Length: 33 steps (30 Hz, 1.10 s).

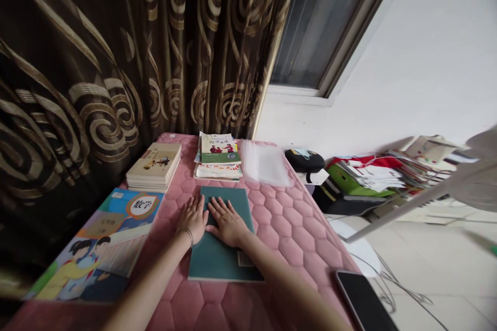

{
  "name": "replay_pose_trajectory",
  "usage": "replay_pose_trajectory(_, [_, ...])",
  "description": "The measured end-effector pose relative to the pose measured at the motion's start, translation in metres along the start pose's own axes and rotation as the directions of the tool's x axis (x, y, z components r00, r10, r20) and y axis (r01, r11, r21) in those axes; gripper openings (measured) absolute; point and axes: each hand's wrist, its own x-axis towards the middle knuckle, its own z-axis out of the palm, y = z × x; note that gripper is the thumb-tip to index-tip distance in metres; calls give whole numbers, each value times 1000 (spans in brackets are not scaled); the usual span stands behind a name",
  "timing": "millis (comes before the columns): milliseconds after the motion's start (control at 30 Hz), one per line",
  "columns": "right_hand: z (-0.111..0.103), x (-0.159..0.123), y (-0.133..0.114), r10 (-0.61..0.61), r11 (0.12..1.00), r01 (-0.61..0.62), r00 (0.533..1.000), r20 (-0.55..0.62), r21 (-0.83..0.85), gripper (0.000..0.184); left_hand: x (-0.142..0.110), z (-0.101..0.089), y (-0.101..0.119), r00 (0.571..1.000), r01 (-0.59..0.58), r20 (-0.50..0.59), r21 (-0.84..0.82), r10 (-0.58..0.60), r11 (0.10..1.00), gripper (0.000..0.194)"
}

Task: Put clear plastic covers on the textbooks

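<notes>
A teal-covered book [219, 264] lies closed on the pink quilted surface, with a small pale label near its lower right. My left hand [193, 220] rests flat on its left edge, fingers stretched out; a thin bracelet circles that wrist. Flat on the upper middle of the cover is my right hand [228, 222], its fingers spread and the thumb close to the left hand. Neither hand grips anything. To the left lies a colourful mathematics textbook [104, 248] with drawn children on its cover.
Behind are a stack of tan books [155, 163], a pile of booklets [219, 152] and clear plastic sleeves [267, 163]. A dark phone [363, 300] sits at the right edge. Beyond it stand a white lamp [419, 199] and piled papers [368, 176]. A patterned curtain [174, 51] hangs behind.
</notes>
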Motion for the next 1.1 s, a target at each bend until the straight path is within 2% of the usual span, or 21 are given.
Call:
replay_pose_trajectory(100, [-4,15,30,31,999,-31,999,9,-33,63,-1,-1,0,1000,2,-8,0,-2,1000,57])
replay_pose_trajectory(233, [-8,25,59,260,963,-260,966,-20,-68,65,-2,-1,0,1000,0,-12,-13,0,1000,57])
replay_pose_trajectory(367, [-11,16,63,458,884,-459,888,-35,-86,67,-1,0,0,1000,-1,-19,-14,0,1000,57])
replay_pose_trajectory(467, [-12,-2,51,519,848,-522,853,-59,-94,66,-1,-1,0,1000,-1,-30,-4,1,1000,57])
replay_pose_trajectory(533, [-9,-19,39,479,870,-486,874,-89,-90,62,-2,-3,1,1000,-2,-23,6,2,1000,57])
replay_pose_trajectory(633, [-1,-42,21,300,949,-308,947,-116,-62,57,-3,-6,4,999,37,-17,38,-36,999,57])
replay_pose_trajectory(700, [3,-52,13,208,975,-216,969,-132,-49,55,-4,-8,10,996,85,-36,67,-82,994,57])
replay_pose_trajectory(767, [6,-56,9,183,980,-192,972,-147,-48,53,-3,-8,21,996,82,-51,83,-78,993,56])
replay_pose_trajectory(900, [5,-56,8,180,981,-189,970,-163,-44,51,8,-1,53,996,-78,-29,26,79,997,57])
replay_pose_trajectory(967, [4,-55,8,166,984,-175,971,-173,-38,50,19,3,67,994,-110,-30,-14,109,994,58])
replay_pose_trajectory(1033, [3,-55,8,156,986,-166,971,-183,-36,50,33,6,73,991,-127,-33,-34,126,991,57])
replay_pose_trajectory(1100, [3,-55,8,158,985,-168,970,-186,-40,51,47,5,70,988,-151,-31,-37,150,988,57])
